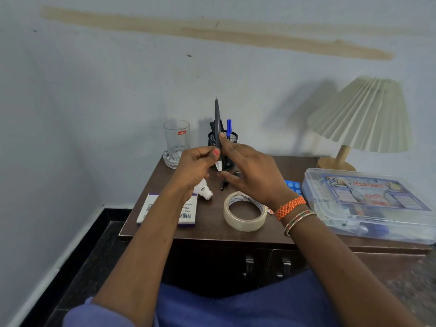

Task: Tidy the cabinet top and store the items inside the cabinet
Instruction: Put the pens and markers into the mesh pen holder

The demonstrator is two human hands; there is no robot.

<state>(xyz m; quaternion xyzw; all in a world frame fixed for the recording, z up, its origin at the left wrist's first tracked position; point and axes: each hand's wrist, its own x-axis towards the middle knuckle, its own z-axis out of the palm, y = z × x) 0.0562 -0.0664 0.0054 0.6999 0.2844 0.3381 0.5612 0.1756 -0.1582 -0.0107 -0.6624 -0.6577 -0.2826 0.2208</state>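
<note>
A grey pen point(217, 119) with a white end stands upright above the dark wooden cabinet top point(207, 223). My left hand point(195, 168) pinches its lower part between thumb and fingers. My right hand point(250, 171) touches the pen's shaft with the thumb while its other fingers spread loosely. Behind the hands stands a black mesh pen holder point(232, 140) with a blue pen point(228, 127) in it. On the top lie a roll of clear tape point(244, 212), a white bulb point(204, 190), a white and purple box point(151, 208) and a small black clip point(224, 184).
A drinking glass point(177, 140) stands at the back left. A clear first-aid box point(368, 204) fills the right side, with a blue blister pack point(293, 186) beside it. A pleated lamp point(361, 116) sits at the back right. Two cabinet door handles point(266, 265) show below the front edge.
</note>
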